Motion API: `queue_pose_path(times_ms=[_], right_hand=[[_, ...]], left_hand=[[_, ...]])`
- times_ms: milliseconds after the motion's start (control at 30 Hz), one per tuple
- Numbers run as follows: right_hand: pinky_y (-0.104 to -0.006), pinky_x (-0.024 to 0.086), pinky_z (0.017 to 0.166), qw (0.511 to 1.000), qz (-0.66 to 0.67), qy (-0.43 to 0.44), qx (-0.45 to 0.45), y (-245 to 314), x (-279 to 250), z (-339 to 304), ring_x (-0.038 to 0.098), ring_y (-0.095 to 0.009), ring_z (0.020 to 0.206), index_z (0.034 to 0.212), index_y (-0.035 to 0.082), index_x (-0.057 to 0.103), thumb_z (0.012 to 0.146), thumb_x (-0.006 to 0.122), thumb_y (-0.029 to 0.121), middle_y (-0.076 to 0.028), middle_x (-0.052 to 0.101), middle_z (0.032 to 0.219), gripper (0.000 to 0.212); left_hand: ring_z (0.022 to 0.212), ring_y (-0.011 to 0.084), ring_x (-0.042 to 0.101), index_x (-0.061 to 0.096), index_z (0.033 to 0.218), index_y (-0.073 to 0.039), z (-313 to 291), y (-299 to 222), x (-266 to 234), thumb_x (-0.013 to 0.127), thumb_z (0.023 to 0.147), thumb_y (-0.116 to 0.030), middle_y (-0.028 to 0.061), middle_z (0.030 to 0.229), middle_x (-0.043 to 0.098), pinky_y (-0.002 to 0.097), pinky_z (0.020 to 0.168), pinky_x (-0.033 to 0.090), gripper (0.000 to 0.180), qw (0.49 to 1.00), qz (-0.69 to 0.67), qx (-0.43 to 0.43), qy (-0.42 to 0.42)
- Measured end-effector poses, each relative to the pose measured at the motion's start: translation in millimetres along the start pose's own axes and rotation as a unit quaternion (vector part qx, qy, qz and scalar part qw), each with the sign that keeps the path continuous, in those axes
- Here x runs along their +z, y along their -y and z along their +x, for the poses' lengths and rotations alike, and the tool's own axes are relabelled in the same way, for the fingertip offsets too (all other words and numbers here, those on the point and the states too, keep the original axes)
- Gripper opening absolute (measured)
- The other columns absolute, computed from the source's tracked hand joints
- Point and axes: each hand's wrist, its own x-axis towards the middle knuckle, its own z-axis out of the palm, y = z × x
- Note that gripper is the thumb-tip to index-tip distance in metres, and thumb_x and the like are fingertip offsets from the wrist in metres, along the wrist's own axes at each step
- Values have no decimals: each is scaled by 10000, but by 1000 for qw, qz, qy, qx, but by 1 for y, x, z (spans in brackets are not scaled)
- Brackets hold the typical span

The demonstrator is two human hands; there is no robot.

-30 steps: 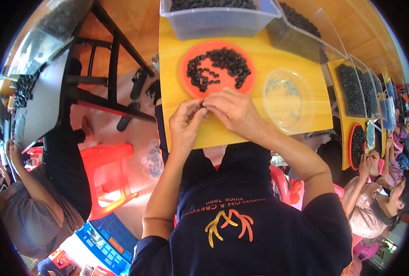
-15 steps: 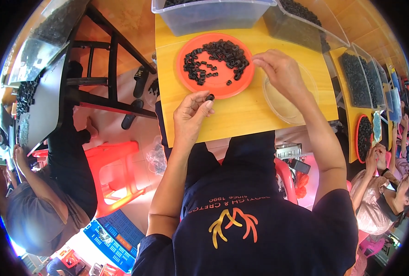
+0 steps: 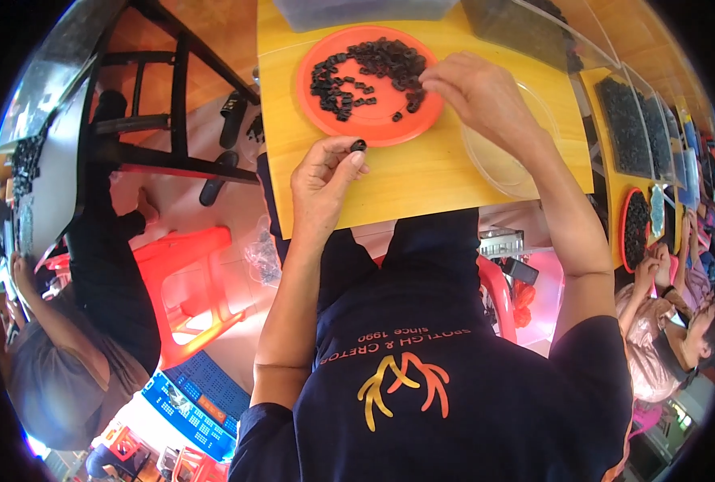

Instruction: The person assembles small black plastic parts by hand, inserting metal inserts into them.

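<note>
My left hand point(image 3: 322, 181) is closed at the near rim of a round orange plate point(image 3: 377, 132). Between its thumb and index finger is a small black ring-shaped part point(image 3: 358, 146). Many similar black parts point(image 3: 385, 58) lie on the plate, heaped toward its far and right sides, with a few loose ones at the middle. Above the plate's right rim, my right hand point(image 3: 490, 98) has its thumb and fingertips pinched together; whatever they hold, if anything, is too small to make out. Under my right wrist, a clear round lid or shallow dish point(image 3: 486, 165) rests on the yellow table point(image 3: 405, 189).
A translucent bin point(image 3: 365, 12) stands beyond the plate, and another point(image 3: 526, 36) to its right. Further right, a person works beside a second orange plate point(image 3: 635, 229) of black parts. At the left are another seated person, a black metal frame point(image 3: 180, 96) and a red stool point(image 3: 188, 281).
The view has tilted, so the table sits higher in it. My right fingertips have come a little inward over the plate's right rim. The left hand still holds the black part.
</note>
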Motion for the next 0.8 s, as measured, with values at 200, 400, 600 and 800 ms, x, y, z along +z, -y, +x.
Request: queue_pose_path(times_ms=[200, 400, 600, 800], right_hand=[[-434, 497, 741, 990, 21, -10, 142, -37, -33, -40, 647, -366, 855, 999, 29, 698, 941, 605, 240, -167, 689, 926, 237], [-343, 499, 709, 977, 20, 68, 201, -42, -30, -95, 657, -272, 795, 1003, 14, 702, 906, 664, 142, -140, 681, 898, 165], [-389, 512, 732, 986, 17, 35, 160, -36, -13, -94, 652, -311, 836, 990, 70, 713, 911, 638, 160, -111, 670, 931, 142], [-427, 520, 756, 990, 19, 43, 134, -34, -2, -84, 651, -329, 860, 987, 91, 708, 912, 626, 201, -93, 662, 952, 156]], left_hand=[[831, 139, 647, 610, 1128, 3, -2, 0, -1, 638, 945, -50, 87, 1025, 678, 255, 727, 507, 192, 1000, 13, 0, 0], [821, 111, 625, 618, 1116, -2, -1, -3, 2, 650, 939, -42, 44, 962, 654, 238, 722, 496, 184, 1000, 26, -2, 1], [805, 107, 627, 618, 1112, 0, 1, -2, 1, 652, 942, -54, 42, 950, 653, 235, 707, 495, 183, 999, 46, 4, -1], [801, 106, 629, 620, 1117, 1, 2, 0, 2, 652, 943, -58, 41, 948, 654, 237, 707, 497, 186, 998, 59, 3, -1]])
